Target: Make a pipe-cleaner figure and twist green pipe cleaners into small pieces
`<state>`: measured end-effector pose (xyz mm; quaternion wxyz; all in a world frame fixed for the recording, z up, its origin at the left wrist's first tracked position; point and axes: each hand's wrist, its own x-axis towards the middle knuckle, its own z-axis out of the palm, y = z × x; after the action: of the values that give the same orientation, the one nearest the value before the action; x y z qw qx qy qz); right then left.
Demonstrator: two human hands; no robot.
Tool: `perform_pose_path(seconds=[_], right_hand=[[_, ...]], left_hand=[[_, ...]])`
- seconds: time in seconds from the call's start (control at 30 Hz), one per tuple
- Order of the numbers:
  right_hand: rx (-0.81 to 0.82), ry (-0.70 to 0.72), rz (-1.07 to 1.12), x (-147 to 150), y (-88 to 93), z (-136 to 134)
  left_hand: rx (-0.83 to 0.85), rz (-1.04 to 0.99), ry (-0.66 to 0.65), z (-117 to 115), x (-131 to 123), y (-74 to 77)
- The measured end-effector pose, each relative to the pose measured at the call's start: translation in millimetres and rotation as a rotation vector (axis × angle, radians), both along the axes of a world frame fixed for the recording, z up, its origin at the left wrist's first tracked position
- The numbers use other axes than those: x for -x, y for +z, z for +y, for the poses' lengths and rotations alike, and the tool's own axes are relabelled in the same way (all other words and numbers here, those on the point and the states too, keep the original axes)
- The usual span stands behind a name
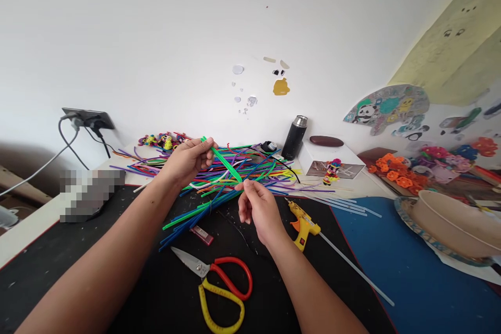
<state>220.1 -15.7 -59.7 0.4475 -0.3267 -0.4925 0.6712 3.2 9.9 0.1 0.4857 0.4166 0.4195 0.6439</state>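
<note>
A bright green pipe cleaner (pixel 224 161) stretches between both my hands above the table. My left hand (pixel 190 160) pinches its upper end, fingers closed. My right hand (pixel 259 207) pinches the lower end between thumb and forefinger. Beneath them lies a heap of several coloured pipe cleaners (pixel 219 177) spread across the black mat (pixel 58 266).
Red-and-yellow scissors (pixel 221 284) lie near the front, a small red lighter (pixel 201 235) beside them. A yellow glue gun (pixel 302 223) with a glue stick lies right. A black flask (pixel 295 137), white box (pixel 329 159), bowl (pixel 450 222) and craft flowers (pixel 399 176) stand further right.
</note>
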Motion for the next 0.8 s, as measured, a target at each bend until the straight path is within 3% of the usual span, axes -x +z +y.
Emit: perform_pose_path(seconds=[0.3, 0.8], right_hand=[[-0.007, 0.001, 0.011, -1, -1.3, 2], [-0.112, 0.016, -0.161, -1, -4.5, 1]], left_hand=[[0.063, 0.050, -0.050, -1, -14, -5.1], [0.055, 0.112, -0.083, -2, -13, -3.8]])
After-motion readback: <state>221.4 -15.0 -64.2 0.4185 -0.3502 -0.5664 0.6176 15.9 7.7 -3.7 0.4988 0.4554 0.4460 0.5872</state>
